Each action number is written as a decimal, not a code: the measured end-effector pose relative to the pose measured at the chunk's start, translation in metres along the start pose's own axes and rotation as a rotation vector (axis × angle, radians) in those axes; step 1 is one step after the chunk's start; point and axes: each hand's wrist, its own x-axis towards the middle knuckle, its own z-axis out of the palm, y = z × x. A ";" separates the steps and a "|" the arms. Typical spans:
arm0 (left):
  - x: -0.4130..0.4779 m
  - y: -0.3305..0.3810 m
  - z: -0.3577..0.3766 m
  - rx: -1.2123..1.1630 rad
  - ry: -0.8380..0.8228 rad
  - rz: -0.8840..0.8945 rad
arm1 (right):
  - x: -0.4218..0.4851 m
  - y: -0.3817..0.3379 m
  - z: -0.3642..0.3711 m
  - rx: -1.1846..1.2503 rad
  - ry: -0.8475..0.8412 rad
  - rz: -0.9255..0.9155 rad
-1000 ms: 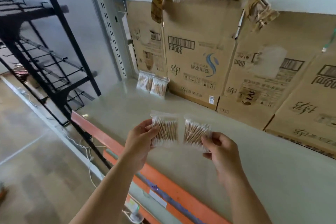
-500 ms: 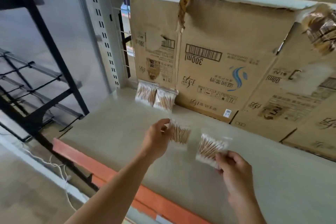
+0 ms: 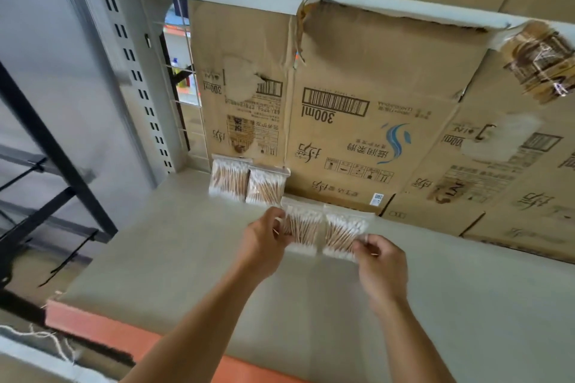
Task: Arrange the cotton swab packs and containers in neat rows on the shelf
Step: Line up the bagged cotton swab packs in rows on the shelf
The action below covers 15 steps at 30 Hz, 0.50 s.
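Furthest left, two swab packs (image 3: pixel 228 179) are leaned against the cardboard (image 3: pixel 357 71) on the shelf (image 3: pixel 186 242). Just beside them, a third pack (image 3: pixel 301 230) is pinched by the left hand (image 3: pixel 264 242) and a fourth pack (image 3: pixel 342 235) by the right hand (image 3: pixel 381 261). The placing seems in hand; next, both must be released upright, in line.

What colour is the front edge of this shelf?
Orange; the shelf's front edge shows best in the head view, at bottom left.

Bare forearms (image 3: pixel 202 333), L hand (image 3: pixel 264 247), R hand (image 3: pixel 383 269)
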 end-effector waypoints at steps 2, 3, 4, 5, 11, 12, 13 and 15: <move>0.010 0.000 0.000 0.034 0.034 0.008 | 0.011 -0.004 0.006 -0.032 -0.012 -0.018; 0.014 0.001 0.001 0.057 0.050 0.030 | 0.017 -0.005 0.010 -0.053 -0.019 -0.031; 0.018 0.001 0.003 0.088 0.060 0.052 | 0.021 -0.006 0.013 -0.068 -0.023 -0.040; 0.022 0.001 0.004 0.115 0.075 0.073 | 0.026 -0.007 0.016 -0.077 -0.026 -0.046; 0.040 0.004 0.018 0.191 0.136 0.117 | 0.050 -0.005 0.029 -0.101 -0.038 -0.114; 0.041 0.004 0.020 0.190 0.144 0.112 | 0.052 -0.004 0.030 -0.102 -0.037 -0.124; 0.042 0.003 0.022 0.189 0.157 0.109 | 0.054 -0.003 0.031 -0.106 -0.031 -0.133; 0.044 0.001 0.026 0.204 0.183 0.105 | 0.056 -0.001 0.032 -0.121 -0.010 -0.154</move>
